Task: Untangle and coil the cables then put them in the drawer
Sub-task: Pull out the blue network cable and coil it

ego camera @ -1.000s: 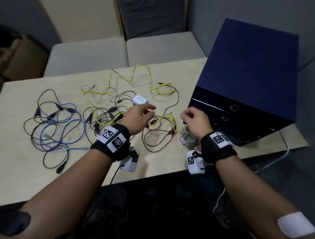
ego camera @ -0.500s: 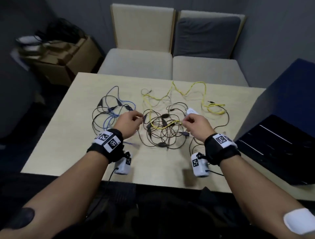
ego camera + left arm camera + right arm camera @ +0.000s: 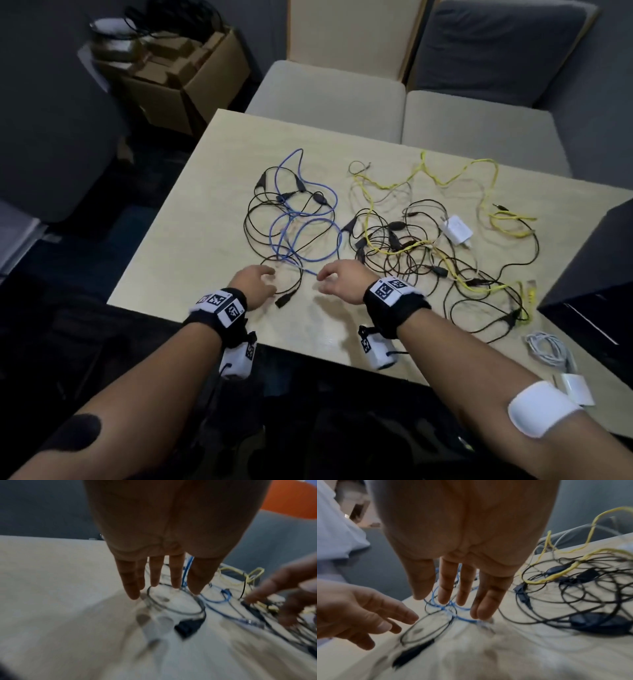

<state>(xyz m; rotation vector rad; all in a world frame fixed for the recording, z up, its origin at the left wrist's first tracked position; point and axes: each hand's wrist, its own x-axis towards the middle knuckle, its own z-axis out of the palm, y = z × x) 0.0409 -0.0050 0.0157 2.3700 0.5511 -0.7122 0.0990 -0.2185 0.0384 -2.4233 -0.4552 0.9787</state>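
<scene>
A blue cable point(image 3: 301, 219) lies tangled with thin black cables point(image 3: 260, 219) on the left half of the wooden table point(image 3: 178, 260). A yellow cable point(image 3: 428, 245) is knotted with more black cables on the right half. My left hand point(image 3: 262, 279) and right hand point(image 3: 334, 277) hover open over the near end of the blue tangle and hold nothing. In the left wrist view, straight fingers point(image 3: 154, 578) sit above a black loop and black plug point(image 3: 188, 626). The right wrist view has the fingertips point(image 3: 481, 608) just over the blue cable point(image 3: 464, 618). The dark drawer cabinet point(image 3: 596, 260) stands at the right edge.
A white charger point(image 3: 457, 230) lies among the yellow tangle. A coiled white cable point(image 3: 546, 347) and a white adapter point(image 3: 579, 389) lie near the right front corner. Cushioned seats point(image 3: 329, 92) stand behind the table, and a cardboard box point(image 3: 178, 72) sits on the floor at back left.
Both hands have moved left, from the yellow and black tangle to the near end of the blue tangle, and now lie open. The head view has swung left, away from the cabinet.
</scene>
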